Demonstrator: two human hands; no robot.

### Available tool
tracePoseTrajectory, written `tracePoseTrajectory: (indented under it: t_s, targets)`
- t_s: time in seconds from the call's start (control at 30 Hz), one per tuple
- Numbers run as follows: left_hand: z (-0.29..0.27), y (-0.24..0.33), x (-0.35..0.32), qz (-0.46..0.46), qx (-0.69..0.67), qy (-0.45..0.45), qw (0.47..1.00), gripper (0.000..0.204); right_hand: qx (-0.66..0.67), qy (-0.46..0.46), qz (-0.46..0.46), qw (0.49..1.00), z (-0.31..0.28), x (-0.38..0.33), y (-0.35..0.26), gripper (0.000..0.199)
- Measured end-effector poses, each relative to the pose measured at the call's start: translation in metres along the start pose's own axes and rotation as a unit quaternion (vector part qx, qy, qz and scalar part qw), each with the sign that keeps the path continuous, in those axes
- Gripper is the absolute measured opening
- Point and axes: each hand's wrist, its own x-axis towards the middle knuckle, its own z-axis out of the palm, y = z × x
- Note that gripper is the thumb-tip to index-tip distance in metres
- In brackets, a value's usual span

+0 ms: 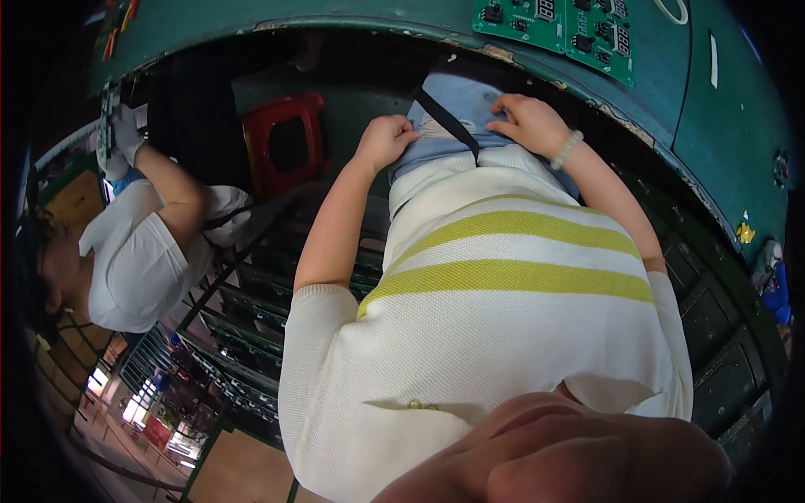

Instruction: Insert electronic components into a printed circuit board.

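I look down my own front: a white knitted top with two yellow stripes (503,277) and light blue jeans (457,105) on my lap. My left hand (384,141) is curled into a fist and rests on the denim by the top's hem, with nothing visible in it. My right hand (528,121), with a pale bead bracelet (567,149) at the wrist, lies on the jeans with bent fingers and holds nothing. A black strap (449,124) runs across my lap between the two hands.
A green workbench (721,126) curves round the top and right, with green circuit boards (558,25) on it. A red stool (285,138) stands on the left. A co-worker in a white top (138,260) raises a white-gloved hand (126,134). Dark racks (243,335) lie below.
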Motion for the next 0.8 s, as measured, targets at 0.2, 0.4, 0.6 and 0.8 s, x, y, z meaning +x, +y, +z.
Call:
tracePoseTrajectory:
  t_s: [0.2, 0.4, 0.6, 0.8]
  targets:
    - [-0.009, -0.005, -0.005, 0.099, 0.048, 0.265, 0.958, 0.011, -0.063, 0.13, -0.216, 0.966, 0.043, 0.031, 0.012, 0.022]
    - [0.021, -0.016, 0.032, -0.017, -0.114, 0.24, 0.964, 0.016, -0.079, 0.15, -0.065, 0.984, 0.055, 0.063, 0.036, 0.023]
    - [0.031, -0.035, 0.058, 0.045, -0.198, 0.126, 0.971, 0.019, 0.077, 0.238, 0.011, 0.968, 0.066, 0.069, 0.064, 0.041]
    - [0.03, -0.026, 0.071, 0.099, -0.114, 0.104, 0.983, 0.01, 0.113, 0.084, -0.01, 0.99, 0.042, 0.049, 0.044, 0.041]
